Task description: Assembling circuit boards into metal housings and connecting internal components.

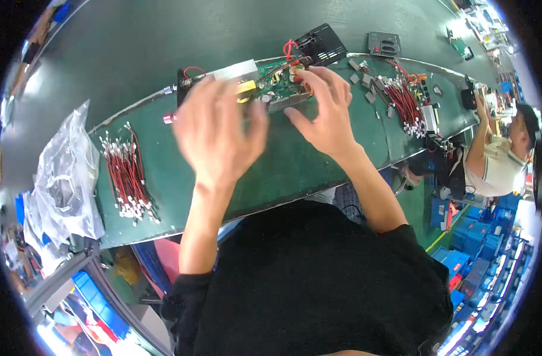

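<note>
A green circuit board [275, 78] with a yellow-wrapped component and a grey metal bar along its near edge lies on the green mat. My right hand [330, 115] grips its right part, fingers over the top and thumb by the near edge. My left hand [217, 133], blurred by motion, hovers with fingers spread at the board's left end and appears to hold nothing. Partly behind it stand a black end panel [181, 86] with a red wire and a pale metal housing [236, 70]. A black plastic cover [323, 44] lies just beyond the board, red wire beside it.
A bundle of red-black wires [128, 178] lies at left, beside a clear plastic bag [66, 178]. More wires [404, 101] and small grey blocks [366, 79] lie at right. A black panel [383, 44] sits farther back. Another person [499, 157] works at far right.
</note>
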Motion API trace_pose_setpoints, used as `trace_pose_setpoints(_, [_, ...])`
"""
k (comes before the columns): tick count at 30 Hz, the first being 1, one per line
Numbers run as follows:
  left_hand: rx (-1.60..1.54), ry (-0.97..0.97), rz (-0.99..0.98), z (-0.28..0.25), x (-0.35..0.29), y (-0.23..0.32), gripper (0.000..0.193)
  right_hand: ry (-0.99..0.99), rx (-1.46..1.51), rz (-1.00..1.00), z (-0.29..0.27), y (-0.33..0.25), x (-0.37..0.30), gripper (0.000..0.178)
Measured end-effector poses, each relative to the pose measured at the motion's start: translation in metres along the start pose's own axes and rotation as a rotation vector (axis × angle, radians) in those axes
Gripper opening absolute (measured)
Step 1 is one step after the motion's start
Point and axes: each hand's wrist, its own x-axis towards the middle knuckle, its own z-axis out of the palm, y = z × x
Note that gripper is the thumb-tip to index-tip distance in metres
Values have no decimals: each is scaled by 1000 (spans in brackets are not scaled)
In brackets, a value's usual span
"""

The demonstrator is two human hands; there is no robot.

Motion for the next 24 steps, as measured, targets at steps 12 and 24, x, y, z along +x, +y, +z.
trace_pose_setpoints(12, [-987, -679, -860, -16, 21, -104, 50, 337, -109, 177, -78, 18, -160, 39])
trace_pose_setpoints(24, [-891, -715, -1033, -34, -55, 56, 46, -249, -156, 1644, -30, 92, -616, 37])
